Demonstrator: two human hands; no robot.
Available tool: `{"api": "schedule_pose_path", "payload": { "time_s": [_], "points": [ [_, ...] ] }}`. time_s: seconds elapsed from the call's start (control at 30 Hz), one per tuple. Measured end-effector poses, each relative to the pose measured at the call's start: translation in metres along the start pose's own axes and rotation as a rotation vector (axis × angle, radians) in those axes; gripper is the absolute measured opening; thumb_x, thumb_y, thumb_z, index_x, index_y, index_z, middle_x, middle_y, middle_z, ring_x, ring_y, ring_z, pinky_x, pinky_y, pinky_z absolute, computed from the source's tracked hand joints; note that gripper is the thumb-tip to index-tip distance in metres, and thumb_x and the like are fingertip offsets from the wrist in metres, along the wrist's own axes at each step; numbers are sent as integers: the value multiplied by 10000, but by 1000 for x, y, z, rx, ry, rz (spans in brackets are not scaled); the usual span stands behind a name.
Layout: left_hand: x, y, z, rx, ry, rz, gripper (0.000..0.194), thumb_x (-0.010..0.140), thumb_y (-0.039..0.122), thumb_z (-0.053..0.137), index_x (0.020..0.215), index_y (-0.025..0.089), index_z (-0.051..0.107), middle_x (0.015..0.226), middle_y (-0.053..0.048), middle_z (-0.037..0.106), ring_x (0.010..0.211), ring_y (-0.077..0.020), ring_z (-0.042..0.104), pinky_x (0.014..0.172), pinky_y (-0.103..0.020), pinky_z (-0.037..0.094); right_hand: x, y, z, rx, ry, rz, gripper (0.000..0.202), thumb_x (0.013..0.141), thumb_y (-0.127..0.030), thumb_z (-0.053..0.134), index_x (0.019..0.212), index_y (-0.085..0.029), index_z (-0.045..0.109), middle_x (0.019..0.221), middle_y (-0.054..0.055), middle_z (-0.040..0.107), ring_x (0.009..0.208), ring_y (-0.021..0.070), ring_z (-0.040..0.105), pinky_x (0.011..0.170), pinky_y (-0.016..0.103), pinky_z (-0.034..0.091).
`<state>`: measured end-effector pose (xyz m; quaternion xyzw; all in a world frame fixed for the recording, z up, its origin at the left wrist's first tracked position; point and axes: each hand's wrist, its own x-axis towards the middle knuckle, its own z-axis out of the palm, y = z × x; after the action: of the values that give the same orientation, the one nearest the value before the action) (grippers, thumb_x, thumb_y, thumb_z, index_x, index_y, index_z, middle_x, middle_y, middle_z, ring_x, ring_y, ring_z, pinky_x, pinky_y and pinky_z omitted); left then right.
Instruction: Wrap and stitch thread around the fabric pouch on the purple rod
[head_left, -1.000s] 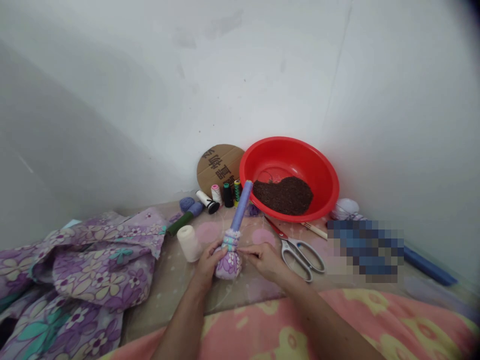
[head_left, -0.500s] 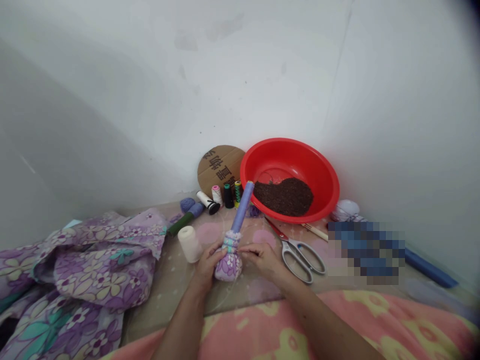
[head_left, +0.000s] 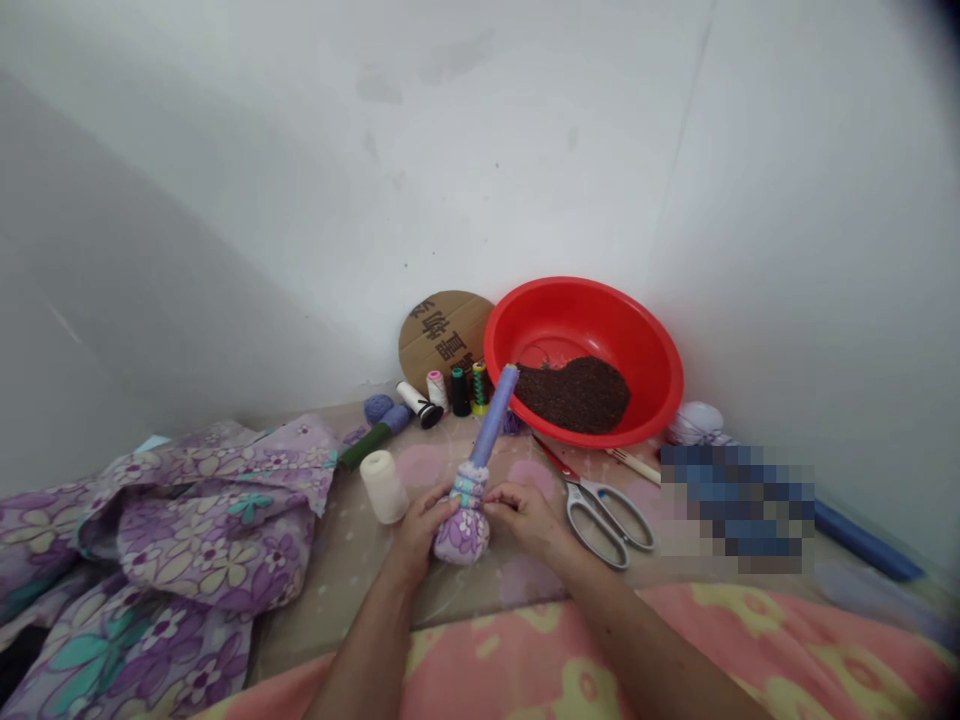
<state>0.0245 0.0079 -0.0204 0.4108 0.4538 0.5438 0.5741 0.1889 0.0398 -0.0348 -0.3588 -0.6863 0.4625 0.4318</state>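
Observation:
A purple stick (head_left: 493, 420) rises, tilted to the right, from a stuffed bundle of purple floral cloth (head_left: 461, 536) gathered around its lower end. My left hand (head_left: 420, 525) is closed on the left side of the bundle, at its gathered neck. On the other side, my right hand (head_left: 523, 515) pinches close to the neck with thumb and forefinger; what lies between those fingertips is too small to make out. A cream thread spool (head_left: 384, 487) stands left of my left hand. Grey-handled scissors (head_left: 600, 510) lie right of my right hand.
A red basin (head_left: 660, 375) with dark grains stands at the back against a cardboard disc (head_left: 435, 335). Several thread spools (head_left: 460, 392) are beside it. Floral cloth (head_left: 217, 540) is heaped at left; a blue roll (head_left: 866, 540) lies at right.
The stick leans slightly further right. My right fingertips have come a little closer to the bundle's neck. The whole view has shifted slightly.

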Motion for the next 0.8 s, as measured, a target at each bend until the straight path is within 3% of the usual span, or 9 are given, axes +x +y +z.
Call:
{"api": "schedule_pose_path", "payload": {
  "time_s": [0.5, 0.8],
  "points": [
    [-1, 2, 5, 14, -54, 3, 421, 601, 302, 675, 977, 118, 635, 826, -73, 670, 689, -171, 592, 621, -244, 436, 1, 5, 6, 128, 17, 29, 89, 696, -237, 555, 720, -180, 491, 508, -65, 455, 452, 75, 414, 430, 179, 298],
    [0, -1, 7, 59, -36, 33, 346, 601, 305, 682, 901, 135, 644, 769, -41, 661, 643, -151, 574, 606, -236, 430, -3, -2, 7, 100, 16, -23, 70, 717, -165, 474, 774, -198, 452, 544, -58, 465, 485, 87, 431, 459, 187, 324]
  ]
}}
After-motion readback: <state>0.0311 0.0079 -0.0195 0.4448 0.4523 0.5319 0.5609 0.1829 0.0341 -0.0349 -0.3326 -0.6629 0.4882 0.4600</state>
